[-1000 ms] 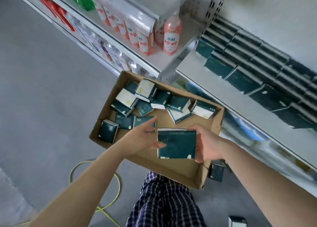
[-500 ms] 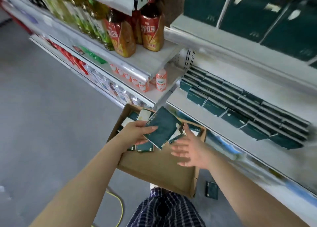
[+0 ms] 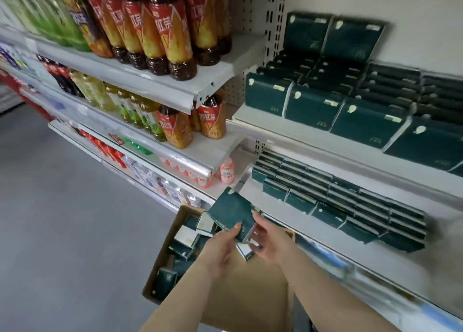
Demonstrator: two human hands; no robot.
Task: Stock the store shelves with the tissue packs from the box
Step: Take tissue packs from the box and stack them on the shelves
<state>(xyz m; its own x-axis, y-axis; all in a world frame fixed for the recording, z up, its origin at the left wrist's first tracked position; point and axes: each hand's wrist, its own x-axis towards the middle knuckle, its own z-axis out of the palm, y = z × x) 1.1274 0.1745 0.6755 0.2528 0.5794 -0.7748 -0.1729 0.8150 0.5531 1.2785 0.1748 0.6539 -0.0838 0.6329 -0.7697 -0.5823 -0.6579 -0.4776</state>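
Grey floor point(image 3: 62, 231) left; bottled drinks point(image 3: 160, 31) racked upper left. Bottom centre, one cardboard box point(image 3: 160, 266) of loose packs. Over it one tissue pack point(image 3: 229, 210), tilted, gripped by left hand point(image 3: 223, 246) and right hand point(image 3: 271, 242). Right, two white shelves point(image 3: 288, 131) carry dark green packs.

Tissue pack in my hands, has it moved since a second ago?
Yes. The tissue pack has gone from above the near half of the cardboard box to its far end, lifted toward the lower shelf.
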